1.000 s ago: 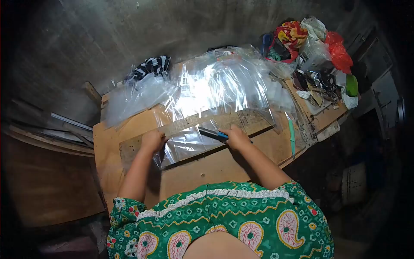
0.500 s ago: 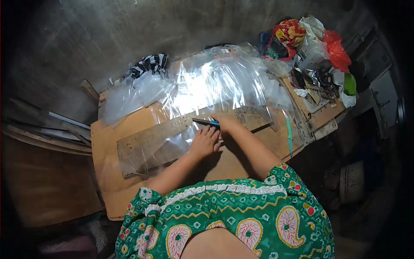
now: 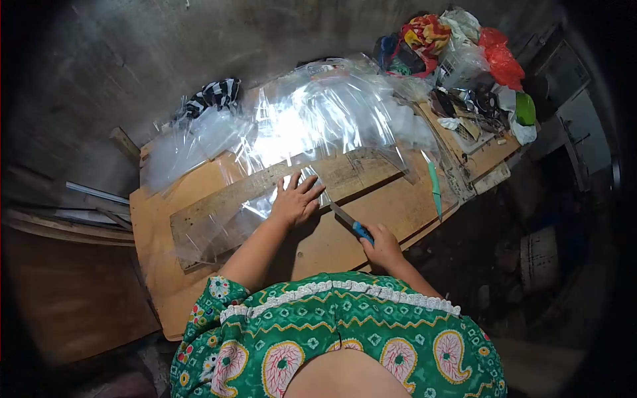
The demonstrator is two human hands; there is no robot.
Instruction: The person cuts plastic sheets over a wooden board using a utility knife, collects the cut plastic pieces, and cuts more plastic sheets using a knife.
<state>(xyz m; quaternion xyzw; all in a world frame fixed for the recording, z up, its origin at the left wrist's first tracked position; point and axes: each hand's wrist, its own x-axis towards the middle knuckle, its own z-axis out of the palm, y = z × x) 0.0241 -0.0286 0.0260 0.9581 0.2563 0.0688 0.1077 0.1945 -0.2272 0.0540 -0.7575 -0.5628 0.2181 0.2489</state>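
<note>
The left hand (image 3: 296,201) lies with fingers spread on a plastic sheet (image 3: 264,201); the right hand (image 3: 383,248) grips a knife (image 3: 362,231).
The plastic sheet lies over a wooden board (image 3: 363,175) on the table (image 3: 405,208), the knife pointing far-left.

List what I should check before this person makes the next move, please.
1. Left hand spread over the clear plastic sheet: ok.
2. Long, weathered wooden plank beneath that sheet: ok.
3. Right hand gripping the blue-handled metal knife: ok.
4. Blade well away from the left hand: not ok; its tip sits close.
5. Slim green tool apart from both hands: ok.
6. Blade sharpness: cannot tell.
</note>
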